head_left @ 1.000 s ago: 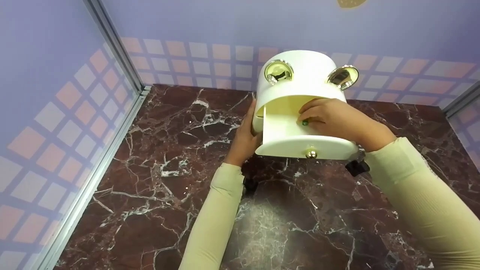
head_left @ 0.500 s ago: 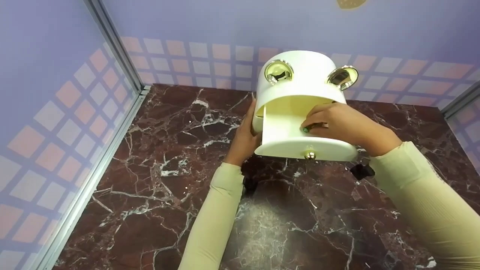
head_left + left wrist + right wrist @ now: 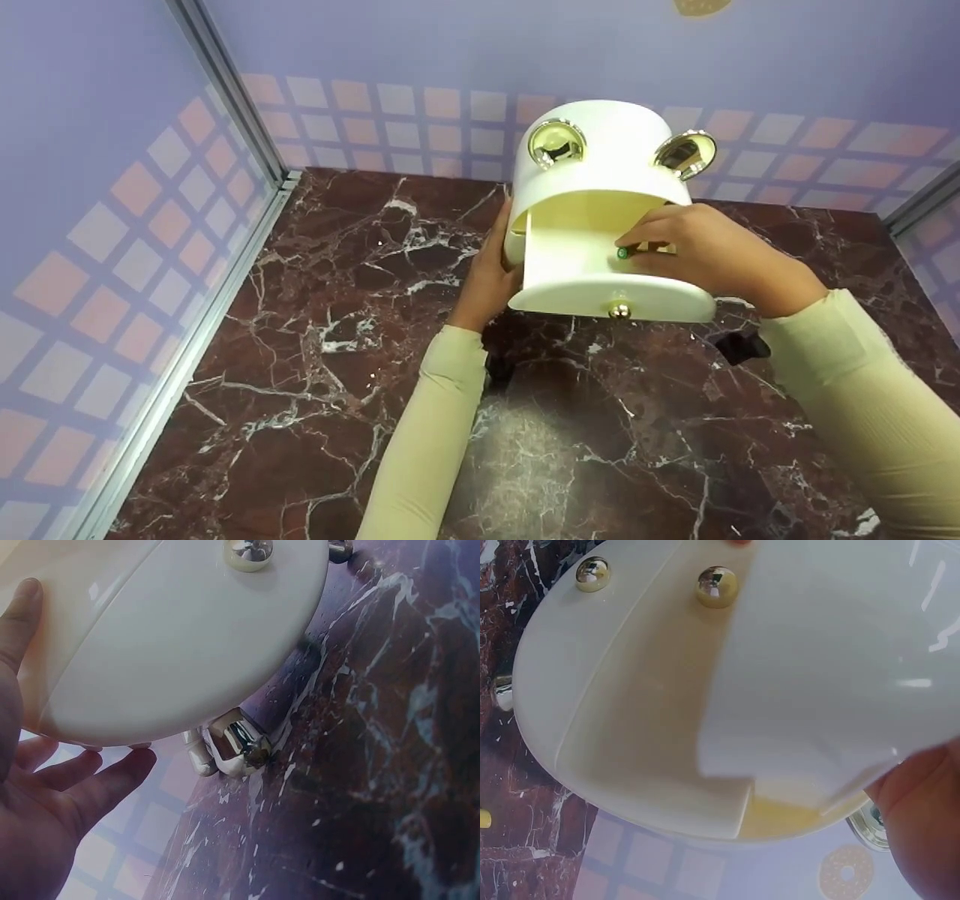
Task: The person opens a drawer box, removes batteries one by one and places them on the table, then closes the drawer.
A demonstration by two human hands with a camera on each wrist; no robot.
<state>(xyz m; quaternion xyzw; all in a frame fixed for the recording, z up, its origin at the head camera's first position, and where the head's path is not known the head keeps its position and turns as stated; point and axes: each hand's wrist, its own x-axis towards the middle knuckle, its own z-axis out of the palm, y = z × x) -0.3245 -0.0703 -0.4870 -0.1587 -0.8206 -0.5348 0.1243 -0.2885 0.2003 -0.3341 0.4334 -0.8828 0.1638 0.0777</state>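
A white, rounded storage box (image 3: 607, 139) with two gold ears (image 3: 557, 142) stands on the marble-patterned table (image 3: 360, 420). Its half-round drawer (image 3: 570, 294) is pulled out, with a gold knob (image 3: 619, 310) on the front. My left hand (image 3: 487, 289) holds the box's left side, thumb toward the opening and fingers along the outside. Over the drawer, my right hand (image 3: 697, 244) pinches a small green round-ended object (image 3: 622, 253); its exact kind does not show. In the right wrist view a glossy white surface (image 3: 840, 667) hides most of the hand, including its fingertips.
Purple walls with printed squares (image 3: 404, 136) close off the back and left. A metal rail (image 3: 180, 356) runs along the left table edge. A gold foot (image 3: 236, 742) shows beneath the box. A small yellow thing (image 3: 484, 819) lies at the right wrist view's edge.
My right hand has drawn back to the right and slightly toward me, bringing the green object with it. The box, drawer and left hand have hardly moved.
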